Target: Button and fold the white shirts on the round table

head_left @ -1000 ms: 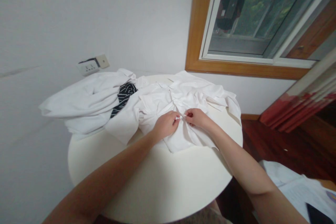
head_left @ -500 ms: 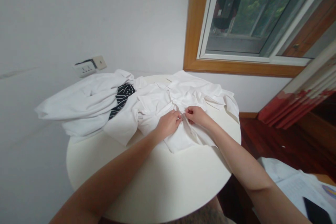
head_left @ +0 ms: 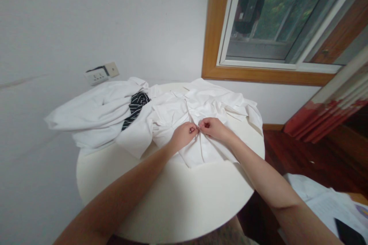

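Observation:
A crumpled white shirt (head_left: 207, 103) lies spread over the far half of a round white table (head_left: 172, 203). My left hand (head_left: 184, 134) and my right hand (head_left: 211, 128) meet at the middle of the shirt, fingertips touching. Both pinch the shirt's front edge between thumb and fingers. A second white garment (head_left: 94, 111) is heaped at the table's far left, hanging past the rim. A black striped tie or collar (head_left: 136, 107) pokes out between the two garments.
A grey wall with a socket plate (head_left: 100, 73) stands behind the table. A wood-framed window (head_left: 270, 26) is at the upper right. Red and white curtain (head_left: 330, 115) hangs at right over dark wooden floor. Papers (head_left: 324, 206) lie at the lower right.
My two hands have drawn closer, from a small gap to fingertips touching, and shifted slightly up the shirt front. The garments have stayed put.

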### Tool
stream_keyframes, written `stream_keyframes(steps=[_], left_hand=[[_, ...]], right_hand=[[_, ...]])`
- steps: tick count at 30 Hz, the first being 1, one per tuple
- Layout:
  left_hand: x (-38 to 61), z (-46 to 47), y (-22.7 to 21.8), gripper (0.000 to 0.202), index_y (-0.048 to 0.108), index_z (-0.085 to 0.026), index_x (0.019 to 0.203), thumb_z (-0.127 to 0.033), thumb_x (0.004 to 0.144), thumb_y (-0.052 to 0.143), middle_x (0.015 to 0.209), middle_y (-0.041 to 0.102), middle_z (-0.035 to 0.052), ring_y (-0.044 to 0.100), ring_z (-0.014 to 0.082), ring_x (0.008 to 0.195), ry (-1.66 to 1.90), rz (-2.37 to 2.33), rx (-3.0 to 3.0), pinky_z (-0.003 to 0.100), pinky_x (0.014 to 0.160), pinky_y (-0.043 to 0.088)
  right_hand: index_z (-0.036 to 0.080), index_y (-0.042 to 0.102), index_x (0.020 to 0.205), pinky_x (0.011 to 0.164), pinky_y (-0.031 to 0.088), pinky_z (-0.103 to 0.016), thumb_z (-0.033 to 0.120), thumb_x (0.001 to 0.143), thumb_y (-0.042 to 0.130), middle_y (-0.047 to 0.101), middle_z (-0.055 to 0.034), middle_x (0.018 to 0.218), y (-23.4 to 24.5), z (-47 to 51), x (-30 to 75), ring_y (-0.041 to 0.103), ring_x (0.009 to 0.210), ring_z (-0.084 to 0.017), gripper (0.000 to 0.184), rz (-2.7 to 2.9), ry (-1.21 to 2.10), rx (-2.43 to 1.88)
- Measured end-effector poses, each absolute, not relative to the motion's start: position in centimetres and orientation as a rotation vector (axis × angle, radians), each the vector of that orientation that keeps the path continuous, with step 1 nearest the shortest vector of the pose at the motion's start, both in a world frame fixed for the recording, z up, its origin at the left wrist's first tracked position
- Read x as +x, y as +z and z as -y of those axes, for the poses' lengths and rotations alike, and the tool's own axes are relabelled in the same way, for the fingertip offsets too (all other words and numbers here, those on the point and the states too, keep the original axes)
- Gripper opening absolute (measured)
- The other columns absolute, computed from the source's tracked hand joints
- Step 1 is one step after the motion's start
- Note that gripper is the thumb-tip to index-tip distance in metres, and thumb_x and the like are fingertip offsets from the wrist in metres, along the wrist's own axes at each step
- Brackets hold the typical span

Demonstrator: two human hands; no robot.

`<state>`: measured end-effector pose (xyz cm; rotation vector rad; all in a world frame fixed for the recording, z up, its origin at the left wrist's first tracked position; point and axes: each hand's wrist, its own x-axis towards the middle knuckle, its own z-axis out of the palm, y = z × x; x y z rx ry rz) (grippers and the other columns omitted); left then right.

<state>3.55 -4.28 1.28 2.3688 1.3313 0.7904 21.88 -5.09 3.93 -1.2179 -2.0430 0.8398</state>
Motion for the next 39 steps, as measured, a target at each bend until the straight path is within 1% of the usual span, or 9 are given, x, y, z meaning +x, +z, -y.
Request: stream_keyframes(steps=[2,5,8,12,16,23,28,31,39], left_hand=[[3.3,4.0,1.1,0.017,0.065,-0.019,0.075,-0.028,0.083,0.053,0.073,0.062,0.0008,0.055,0.0142,0.069,0.803,-1.283,2.294,0.024,0.063,0.040],[2.8,3.6,0.8,0.020,0.065,-0.018,0.078,-0.032,0.084,0.053,0.073,0.063,0.0007,0.055,0.0133,0.067,0.830,-1.190,2.197,0.023,0.062,0.040],[2.6,3.3,0.5,0.023,0.065,-0.017,0.080,-0.036,0.084,0.053,0.075,0.064,0.0011,0.056,0.0132,0.068,0.852,-1.123,2.137,0.023,0.062,0.041],[2.6,3.2,0.5,0.025,0.065,-0.017,0.080,-0.039,0.082,0.054,0.076,0.066,0.0019,0.057,0.0139,0.069,0.843,-1.081,2.070,0.024,0.065,0.044],[2.7,3.3,0.6,0.024,0.066,-0.016,0.083,-0.039,0.081,0.056,0.078,0.067,0.0031,0.059,0.0150,0.072,0.845,-1.044,2.002,0.025,0.067,0.046],[2.5,3.2,1.0,0.025,0.066,-0.015,0.083,-0.038,0.076,0.060,0.080,0.069,0.0036,0.060,0.0159,0.075,0.842,-1.011,1.883,0.027,0.071,0.047],[2.5,3.1,1.1,0.022,0.067,-0.016,0.081,-0.036,0.076,0.059,0.081,0.070,0.0034,0.061,0.0162,0.078,0.842,-1.003,1.845,0.027,0.075,0.047],[2.5,2.9,0.9,0.022,0.067,-0.016,0.081,-0.035,0.076,0.060,0.080,0.070,0.0034,0.062,0.0167,0.077,0.828,-1.035,1.856,0.028,0.074,0.048],[2.6,3.0,1.2,0.020,0.069,-0.016,0.080,-0.033,0.075,0.060,0.080,0.071,0.0035,0.062,0.0169,0.077,0.819,-1.062,1.858,0.027,0.074,0.048]], right_hand=[[0.015,0.060,0.070,0.050,0.033,-0.018,0.026,0.078,0.052,0.052,0.0048,0.053,3.8,5.1,21.8,0.047,0.049,-0.008,0.016,2.075,0.844,-1.216],[0.014,0.061,0.073,0.051,0.035,-0.019,0.027,0.079,0.051,0.054,0.0042,0.054,3.8,5.1,21.8,0.050,0.051,-0.009,0.018,2.067,0.886,-1.214],[0.015,0.061,0.075,0.052,0.036,-0.019,0.028,0.079,0.051,0.056,0.0042,0.055,3.9,5.1,21.9,0.051,0.052,-0.009,0.017,2.048,0.890,-1.217],[0.016,0.060,0.072,0.052,0.036,-0.019,0.027,0.079,0.052,0.056,0.0040,0.055,3.8,5.0,21.9,0.051,0.052,-0.009,0.015,2.053,0.846,-1.228],[0.016,0.058,0.070,0.053,0.036,-0.018,0.024,0.077,0.053,0.056,0.0041,0.054,3.7,4.9,22.0,0.052,0.052,-0.009,0.012,2.051,0.820,-1.234],[0.016,0.059,0.070,0.055,0.036,-0.018,0.022,0.076,0.052,0.058,0.0036,0.054,3.8,5.0,22.0,0.052,0.052,-0.009,0.011,2.030,0.751,-1.329],[0.015,0.060,0.071,0.051,0.035,-0.019,0.027,0.077,0.053,0.055,0.0043,0.052,3.7,5.0,21.9,0.050,0.049,-0.009,0.015,2.026,0.865,-1.273],[0.015,0.061,0.073,0.049,0.035,-0.019,0.029,0.077,0.053,0.054,0.0043,0.052,3.7,4.9,22.1,0.048,0.048,-0.009,0.017,2.001,0.952,-1.257],[0.014,0.063,0.072,0.051,0.038,-0.019,0.031,0.080,0.049,0.055,0.0025,0.055,3.8,4.8,22.4,0.049,0.050,-0.010,0.024,1.991,1.034,-1.210]])
